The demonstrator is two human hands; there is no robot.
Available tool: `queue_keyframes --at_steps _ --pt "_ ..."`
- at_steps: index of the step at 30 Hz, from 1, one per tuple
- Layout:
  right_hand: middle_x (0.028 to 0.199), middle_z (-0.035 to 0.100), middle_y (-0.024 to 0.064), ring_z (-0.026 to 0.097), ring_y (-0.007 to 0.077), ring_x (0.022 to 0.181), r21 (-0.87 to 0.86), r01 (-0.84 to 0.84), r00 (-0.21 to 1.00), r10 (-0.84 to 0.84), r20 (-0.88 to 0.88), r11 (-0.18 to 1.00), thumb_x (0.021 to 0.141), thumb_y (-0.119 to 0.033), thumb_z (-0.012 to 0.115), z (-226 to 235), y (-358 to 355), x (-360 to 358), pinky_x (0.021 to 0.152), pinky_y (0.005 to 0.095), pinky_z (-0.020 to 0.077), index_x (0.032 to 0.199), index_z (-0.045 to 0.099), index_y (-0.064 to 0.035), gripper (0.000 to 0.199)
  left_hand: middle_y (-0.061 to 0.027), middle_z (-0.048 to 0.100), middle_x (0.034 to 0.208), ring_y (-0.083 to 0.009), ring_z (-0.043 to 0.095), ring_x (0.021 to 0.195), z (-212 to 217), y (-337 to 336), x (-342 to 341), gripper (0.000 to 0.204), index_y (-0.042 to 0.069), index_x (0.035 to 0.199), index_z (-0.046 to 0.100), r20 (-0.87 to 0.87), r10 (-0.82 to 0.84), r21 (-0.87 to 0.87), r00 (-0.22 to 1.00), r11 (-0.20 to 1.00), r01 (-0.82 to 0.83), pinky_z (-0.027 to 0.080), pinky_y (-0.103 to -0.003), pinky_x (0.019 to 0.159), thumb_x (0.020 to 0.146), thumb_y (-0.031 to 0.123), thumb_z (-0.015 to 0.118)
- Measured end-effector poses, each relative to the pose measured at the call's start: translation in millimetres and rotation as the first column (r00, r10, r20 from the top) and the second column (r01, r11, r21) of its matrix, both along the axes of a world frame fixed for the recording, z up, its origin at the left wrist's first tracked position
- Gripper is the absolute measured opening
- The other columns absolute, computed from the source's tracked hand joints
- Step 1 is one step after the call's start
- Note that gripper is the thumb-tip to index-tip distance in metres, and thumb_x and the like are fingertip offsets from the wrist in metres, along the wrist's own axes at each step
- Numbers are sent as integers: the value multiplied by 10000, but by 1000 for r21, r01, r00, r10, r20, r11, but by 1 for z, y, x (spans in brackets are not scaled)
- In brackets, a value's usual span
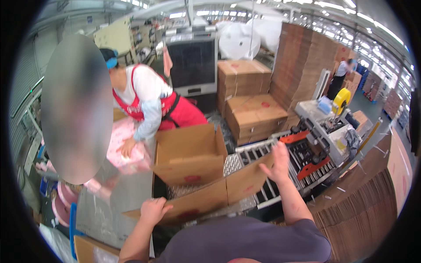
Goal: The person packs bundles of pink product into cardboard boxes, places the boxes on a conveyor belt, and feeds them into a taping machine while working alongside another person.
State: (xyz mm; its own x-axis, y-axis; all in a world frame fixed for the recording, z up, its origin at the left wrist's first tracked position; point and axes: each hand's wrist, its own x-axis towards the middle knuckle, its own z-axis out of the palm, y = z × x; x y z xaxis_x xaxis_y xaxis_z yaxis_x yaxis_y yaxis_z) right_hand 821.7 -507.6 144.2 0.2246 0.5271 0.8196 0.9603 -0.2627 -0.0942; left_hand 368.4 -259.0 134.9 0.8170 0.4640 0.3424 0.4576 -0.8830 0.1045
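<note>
Open brown carton (193,166), red round mark, both hands apparently gripping flaps

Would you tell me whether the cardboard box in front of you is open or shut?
Open. The box has its flaps standing out; the left hand grips the near flap, the right hand presses another.

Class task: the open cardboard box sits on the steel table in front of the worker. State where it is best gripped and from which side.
Grip the open cardboard box by its near flap, from the worker's own side: that flap juts toward them, and the left hand and right hand already rest at its two ends.
</note>
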Motion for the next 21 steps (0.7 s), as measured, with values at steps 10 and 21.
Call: queue_keyframes --at_steps 10,21 --pt "1141 656 -16 573 214 1137 -334 -473 877 473 -85 815 750 -239 735 -82 -8 -37 938 423 354 1009 680 -169 273 -217 628 1004 -413 609 985 -31 28 54 389 24 1004 504 -255 73 -540 964 816 -204 494 -474 840 904 383 617" --pt "590 577 50 563 256 685 -420 -905 298 793 -531 59 967 -319 548 -27 70 -3 809 370 392 594 605 -144 415 -269 634 1108 -411 622 1040 -54 29 144 659 -32 1215 515 -591 158 -480 791 719 -502 484 -467 914 925 558 481"
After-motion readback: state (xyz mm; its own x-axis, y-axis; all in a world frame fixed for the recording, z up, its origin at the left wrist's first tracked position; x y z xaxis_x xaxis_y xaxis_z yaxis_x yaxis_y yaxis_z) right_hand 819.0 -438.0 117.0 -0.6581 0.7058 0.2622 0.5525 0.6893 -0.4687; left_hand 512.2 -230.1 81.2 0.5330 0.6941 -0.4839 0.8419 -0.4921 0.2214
